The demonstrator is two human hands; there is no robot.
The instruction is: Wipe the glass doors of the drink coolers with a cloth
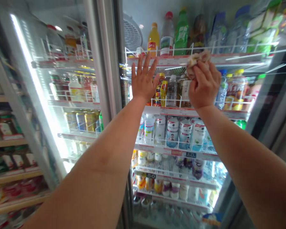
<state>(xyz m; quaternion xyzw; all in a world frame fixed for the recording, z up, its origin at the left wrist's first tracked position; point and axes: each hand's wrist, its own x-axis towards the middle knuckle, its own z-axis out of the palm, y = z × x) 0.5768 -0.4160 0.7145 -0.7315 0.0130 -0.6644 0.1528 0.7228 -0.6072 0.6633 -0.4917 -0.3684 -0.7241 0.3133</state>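
Observation:
I face a glass-door drinks fridge (228, 38). My left hand (143, 79) lies flat on the glass with fingers spread, near the door's left edge. My right hand (203, 84) is closed on a crumpled beige cloth (197, 58) and presses it against the glass at the height of the top shelf. Behind the glass, bottles stand in rows: an orange one (153, 39), a clear one with a red cap (166, 35) and a green one (181, 30).
A second fridge door (62, 95) to the left shows cans and bottles under a bright vertical light strip. A grey frame post (105, 63) separates the two doors. Wooden shelves of packaged goods (7, 143) stand at the far left.

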